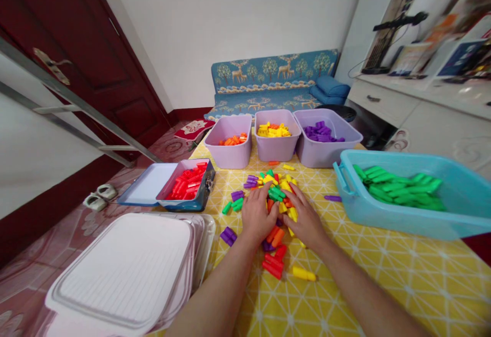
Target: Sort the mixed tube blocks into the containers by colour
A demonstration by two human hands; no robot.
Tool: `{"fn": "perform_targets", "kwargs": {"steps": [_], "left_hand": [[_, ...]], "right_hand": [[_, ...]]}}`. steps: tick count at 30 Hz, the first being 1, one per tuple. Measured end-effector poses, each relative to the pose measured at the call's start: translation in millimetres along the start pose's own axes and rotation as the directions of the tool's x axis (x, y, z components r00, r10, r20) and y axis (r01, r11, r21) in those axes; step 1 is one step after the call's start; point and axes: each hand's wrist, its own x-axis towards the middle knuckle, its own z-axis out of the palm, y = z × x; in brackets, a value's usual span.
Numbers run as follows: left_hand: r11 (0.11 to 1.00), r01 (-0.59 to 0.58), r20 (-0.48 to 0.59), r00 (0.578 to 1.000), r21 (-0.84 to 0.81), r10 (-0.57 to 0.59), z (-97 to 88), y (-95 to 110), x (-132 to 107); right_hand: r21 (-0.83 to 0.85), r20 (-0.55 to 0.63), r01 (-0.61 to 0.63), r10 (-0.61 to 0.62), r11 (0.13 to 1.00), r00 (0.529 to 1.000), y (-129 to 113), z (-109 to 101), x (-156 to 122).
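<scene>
A heap of small coloured plastic pieces (276,187) in red, orange, yellow, green and purple lies in the middle of the yellow patterned tablecloth (383,275). My left hand (258,213) rests palm down on the left side of the heap, fingers stretched over the pieces. Beside it, my right hand (305,218) lies flat on the right side, fingers reaching among the green and yellow pieces. Neither hand grips a piece that I can see. Red pieces (274,265) and a yellow piece (304,274) lie just below my hands.
Three lilac bins stand at the back with orange (230,148), yellow (273,140) and purple (326,142) pieces. A teal tub (452,219) of green pieces is right. A blue tin (187,186) of red pieces and stacked white lids (126,270) are left.
</scene>
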Motion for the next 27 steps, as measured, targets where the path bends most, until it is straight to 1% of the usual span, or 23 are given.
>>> {"fn": "perform_targets", "kwargs": {"steps": [21,24,27], "left_hand": [[1.0,-0.028,-0.044,0.999,-0.011,0.027,3.9,-3.3,-0.1],[1.0,-0.023,-0.051,0.998,-0.02,0.022,4.2,-3.7,-0.6],[0.998,-0.021,-0.076,0.997,-0.063,0.016,3.1,-4.9,-0.5]], "right_hand": [[0.012,-0.017,0.015,-0.014,1.0,1.0,2.7,1.9,0.4],[0.046,-0.036,0.021,-0.02,0.999,0.999,2.5,0.7,1.0],[0.131,-0.081,0.046,-0.035,0.99,0.996,0.8,-2.5,1.9]]}}
